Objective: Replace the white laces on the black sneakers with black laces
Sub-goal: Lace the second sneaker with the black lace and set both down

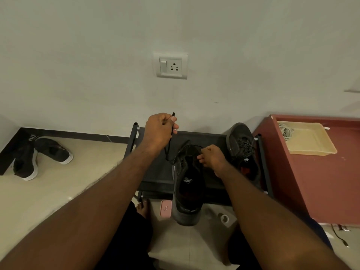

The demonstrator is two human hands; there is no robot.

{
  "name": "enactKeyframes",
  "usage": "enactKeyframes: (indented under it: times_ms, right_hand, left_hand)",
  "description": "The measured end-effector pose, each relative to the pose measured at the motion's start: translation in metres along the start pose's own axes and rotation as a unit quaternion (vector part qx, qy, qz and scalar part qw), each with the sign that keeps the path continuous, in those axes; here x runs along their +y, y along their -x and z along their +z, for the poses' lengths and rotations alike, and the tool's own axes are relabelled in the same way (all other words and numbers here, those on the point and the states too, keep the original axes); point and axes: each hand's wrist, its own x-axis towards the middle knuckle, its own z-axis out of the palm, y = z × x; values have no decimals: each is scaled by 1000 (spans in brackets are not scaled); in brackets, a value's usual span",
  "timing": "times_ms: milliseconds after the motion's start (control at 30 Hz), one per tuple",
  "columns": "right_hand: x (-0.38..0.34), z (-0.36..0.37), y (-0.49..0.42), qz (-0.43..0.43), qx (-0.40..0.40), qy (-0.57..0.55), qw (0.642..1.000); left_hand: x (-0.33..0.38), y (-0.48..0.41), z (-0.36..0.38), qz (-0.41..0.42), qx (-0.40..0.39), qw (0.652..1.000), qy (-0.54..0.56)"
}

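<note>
A black sneaker [187,190] lies on a low black rack [155,172], heel toward me and hanging over the rack's front edge. A black lace [169,149] runs from its front eyelets up to my left hand [158,131], which pinches the lace near its tip above the rack. My right hand [212,157] rests at the sneaker's right side, fingers curled at the eyelets and pinching the lace there. A second black sneaker [243,151] with dark laces stands on the rack at the right.
Another pair of dark shoes with white soles [39,156] lies on the floor at the left. A red cabinet [321,182] with a beige tray [311,141] stands at the right. A pink phone [165,208] and a tape roll [224,218] lie on the floor.
</note>
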Motion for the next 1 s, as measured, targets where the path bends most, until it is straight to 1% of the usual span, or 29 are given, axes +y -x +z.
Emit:
enactKeyframes:
  times_ms: [67, 167, 267, 333, 367, 433, 467, 500, 567, 633, 700, 800, 900, 1000]
  right_hand:
    - [-7, -5, 4, -17, -2, 79, 997]
    - [-27, -24, 19, -51, 24, 125, 990]
    - [-46, -41, 38, -105, 65, 167, 978]
    - [-59, -46, 51, -140, 58, 213, 965]
    - [-62, -47, 57, -142, 54, 198, 968]
    - [-82, -50, 80, -158, 57, 132, 977]
    - [-104, -55, 93, -179, 75, 85, 977]
    - [-122, -60, 105, -205, 91, 48, 973]
    - [-170, -76, 134, -274, 120, 18, 954]
    - [-219, -94, 165, -343, 145, -9, 928]
    - [-260, -108, 191, -391, 158, -31, 906]
    - [-304, -121, 215, -442, 167, -46, 880]
    - [-332, -129, 227, -467, 182, -42, 864]
    - [-345, -129, 228, -475, 188, -24, 859]
  left_hand:
    - [15, 0, -3, 20, -3, 1000, 0]
    - [56, -8, -8, 65, -8, 998, 21]
    - [126, -28, -15, 123, 6, 989, 86]
    - [188, -40, -25, 168, 18, 978, 124]
    - [215, -44, -28, 185, 23, 973, 136]
    - [267, -47, -36, 218, 30, 963, 155]
    - [293, -49, -40, 234, 33, 958, 162]
    - [311, -49, -42, 244, 41, 954, 168]
    - [340, -47, -44, 261, 60, 945, 186]
    - [359, -44, -43, 272, 74, 935, 215]
    - [373, -38, -41, 270, 77, 930, 238]
    - [390, -30, -41, 273, 69, 927, 246]
    - [403, -19, -44, 279, 66, 929, 233]
    - [410, -11, -46, 280, 76, 931, 222]
